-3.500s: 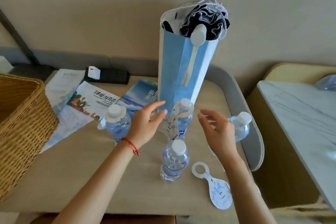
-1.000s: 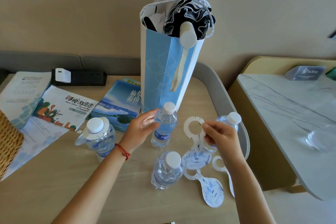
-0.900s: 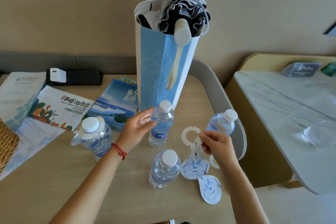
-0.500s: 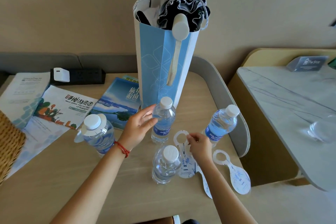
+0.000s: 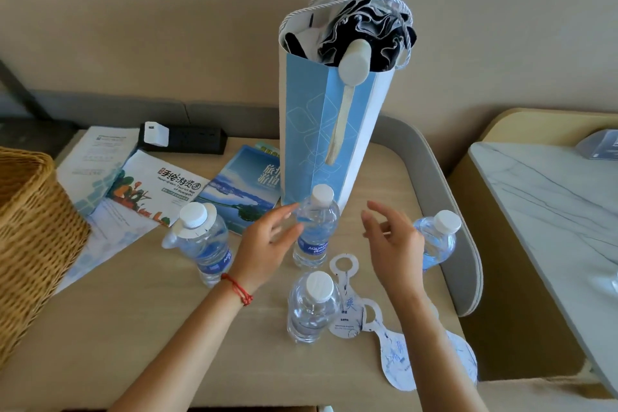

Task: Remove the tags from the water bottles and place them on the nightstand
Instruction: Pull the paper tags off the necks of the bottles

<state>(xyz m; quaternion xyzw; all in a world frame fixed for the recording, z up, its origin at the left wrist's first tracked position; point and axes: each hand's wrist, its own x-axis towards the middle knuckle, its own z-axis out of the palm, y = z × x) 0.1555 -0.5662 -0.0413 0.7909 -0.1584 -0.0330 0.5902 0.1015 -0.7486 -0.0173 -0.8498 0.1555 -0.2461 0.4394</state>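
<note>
Several clear water bottles with white caps stand on the wooden nightstand [image 5: 133,328]. The left bottle [image 5: 204,247] still wears a white tag round its neck. The middle bottle [image 5: 316,227], the front bottle [image 5: 312,306] and the right bottle [image 5: 436,241] carry no tag. Loose white tags lie flat at the front right: one [image 5: 346,304] beside the front bottle, another [image 5: 394,358] nearer the edge, a third partly under my right forearm. My left hand [image 5: 267,244] hovers with relaxed fingers beside the middle bottle, seemingly not gripping. My right hand [image 5: 391,237] is raised, fingers loose, holding nothing.
A tall blue paper bag [image 5: 331,130] with a folded umbrella stands behind the bottles. Brochures [image 5: 157,191] and a black power strip [image 5: 187,140] lie at the back left, a wicker basket [image 5: 30,237] at the left edge. A marble-topped table [image 5: 551,211] stands to the right.
My right hand laid the removed tag down beside the front bottle, let go and lifted. My left hand loosened off the middle bottle.
</note>
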